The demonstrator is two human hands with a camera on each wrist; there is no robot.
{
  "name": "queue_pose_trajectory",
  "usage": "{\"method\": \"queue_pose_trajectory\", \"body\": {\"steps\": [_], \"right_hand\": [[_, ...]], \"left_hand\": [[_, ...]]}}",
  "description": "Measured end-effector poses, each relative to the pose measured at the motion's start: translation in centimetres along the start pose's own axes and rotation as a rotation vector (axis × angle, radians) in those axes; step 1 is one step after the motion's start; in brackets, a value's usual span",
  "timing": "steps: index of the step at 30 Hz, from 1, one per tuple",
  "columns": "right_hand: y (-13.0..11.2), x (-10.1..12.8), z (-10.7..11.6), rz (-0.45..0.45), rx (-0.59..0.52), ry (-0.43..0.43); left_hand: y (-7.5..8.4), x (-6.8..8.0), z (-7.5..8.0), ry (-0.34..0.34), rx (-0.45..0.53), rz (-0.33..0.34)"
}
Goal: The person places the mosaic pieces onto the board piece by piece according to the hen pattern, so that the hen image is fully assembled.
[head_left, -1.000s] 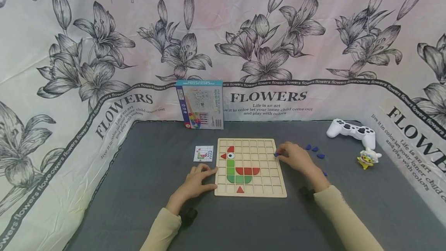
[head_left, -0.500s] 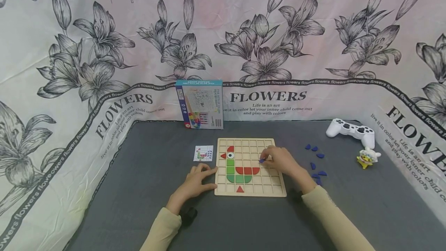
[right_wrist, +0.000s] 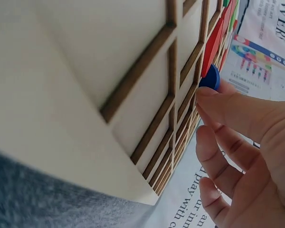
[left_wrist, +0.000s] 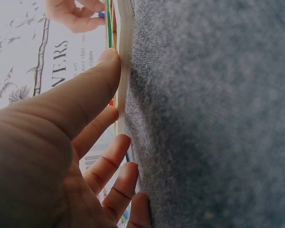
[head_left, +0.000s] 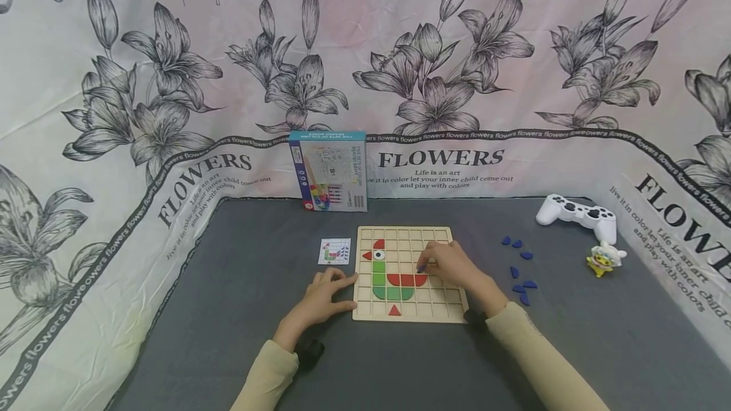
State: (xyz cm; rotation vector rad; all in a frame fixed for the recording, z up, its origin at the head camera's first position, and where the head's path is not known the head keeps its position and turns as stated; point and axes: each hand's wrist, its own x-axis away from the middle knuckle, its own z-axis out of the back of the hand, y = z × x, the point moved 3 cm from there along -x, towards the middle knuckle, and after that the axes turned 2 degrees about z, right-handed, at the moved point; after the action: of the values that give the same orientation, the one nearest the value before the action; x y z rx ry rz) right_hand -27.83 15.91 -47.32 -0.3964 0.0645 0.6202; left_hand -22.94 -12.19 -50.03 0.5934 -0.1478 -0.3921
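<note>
My right hand (head_left: 451, 263) pinches a small blue leaf-shaped piece (right_wrist: 210, 78) between thumb and index finger. It holds the piece close over the gridded wooden board (head_left: 442, 313), just behind the right end of the red row of pieces (head_left: 407, 280). On the board, red, green and white pieces form a bird, with an eye piece (head_left: 379, 255) at its head and a red triangle (head_left: 394, 311) below. My left hand (head_left: 321, 295) rests at the board's left edge, thumb (left_wrist: 92, 90) and fingertips touching the rim, fingers loosely extended.
A pattern card (head_left: 334, 251) lies left of the board. Several blue pieces (head_left: 514, 272) are scattered to the right. Farther right are a white game controller (head_left: 577, 215) and a yellow-and-white figurine (head_left: 602, 260). A box (head_left: 331, 173) stands at the back against the flowered cloth.
My right hand has carried the blue piece leftward from the board's right edge to beside the red row, uncovering more blue pieces on the table. The left hand stays put.
</note>
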Motion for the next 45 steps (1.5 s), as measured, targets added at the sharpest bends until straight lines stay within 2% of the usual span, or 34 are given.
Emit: {"method": "queue_pose_trajectory", "body": {"steps": [13,18,25,34,45], "right_hand": [[0.18,-0.01,0.27,0.023,0.022,-0.010],[0.29,0.19,0.40,0.012,0.049,-0.016],[0.42,0.09,0.32,-0.015,0.033,0.000],[0.23,-0.20,0.16,0.044,0.017,-0.003],[0.64,-0.35,0.40,0.033,0.031,-0.021]], "left_hand": [[-0.14,0.04,-0.22,-0.009,-0.006,0.016],[-0.16,0.00,-0.31,-0.012,0.002,0.002],[-0.13,0.05,-0.26,-0.008,0.005,0.001],[-0.12,0.13,-0.16,-0.003,0.007,0.005],[0.18,0.03,0.04,-0.004,0.000,0.012]]}}
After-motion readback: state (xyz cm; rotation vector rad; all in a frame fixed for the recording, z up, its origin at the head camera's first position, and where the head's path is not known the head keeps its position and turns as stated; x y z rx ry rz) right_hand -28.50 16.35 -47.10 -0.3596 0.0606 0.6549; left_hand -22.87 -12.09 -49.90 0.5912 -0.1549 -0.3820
